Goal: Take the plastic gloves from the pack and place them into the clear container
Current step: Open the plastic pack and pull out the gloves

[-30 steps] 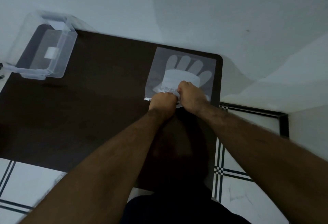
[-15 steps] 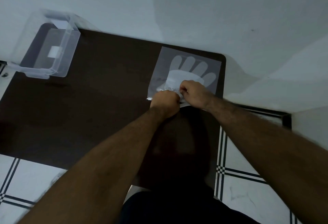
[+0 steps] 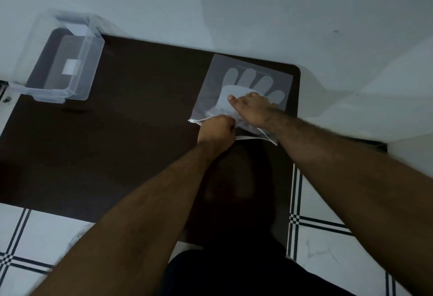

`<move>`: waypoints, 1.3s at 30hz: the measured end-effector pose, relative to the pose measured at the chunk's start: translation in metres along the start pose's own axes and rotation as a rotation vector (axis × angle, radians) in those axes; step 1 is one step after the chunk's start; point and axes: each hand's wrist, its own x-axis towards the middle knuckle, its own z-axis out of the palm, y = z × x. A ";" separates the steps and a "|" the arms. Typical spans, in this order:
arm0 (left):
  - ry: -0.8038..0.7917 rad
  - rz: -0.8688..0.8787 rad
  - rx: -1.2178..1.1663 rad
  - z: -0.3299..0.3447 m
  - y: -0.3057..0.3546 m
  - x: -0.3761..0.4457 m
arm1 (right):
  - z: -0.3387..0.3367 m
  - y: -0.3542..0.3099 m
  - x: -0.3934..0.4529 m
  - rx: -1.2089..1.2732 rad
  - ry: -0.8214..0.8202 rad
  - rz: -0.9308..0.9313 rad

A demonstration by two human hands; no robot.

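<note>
The pack (image 3: 243, 70), a translucent flat bag printed with a white hand shape, lies at the far right of the dark table (image 3: 131, 131). The plastic gloves (image 3: 222, 109) show as a whitish crumpled mass inside it near the opening. My left hand (image 3: 216, 131) is closed on the pack's near edge and holds the opening apart. My right hand (image 3: 250, 108) reaches into the opening with the thumb stretched out on top. Its fingertips are hidden in the pack. The clear container (image 3: 63, 61) stands empty at the table's far left corner.
A pale wall runs behind the table's far edge. White floor tiles with black line patterns (image 3: 328, 237) show below and to the right of the table. My dark clothing fills the bottom middle.
My right hand has moved forward from the pack's near edge into the opening, and its thumb has spread out. The left hand keeps its grip on the edge. The pack's mouth is wider.
</note>
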 end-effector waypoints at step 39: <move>-0.064 0.177 0.108 0.048 0.001 -0.230 | 0.011 -0.014 -0.027 -0.476 0.079 -0.291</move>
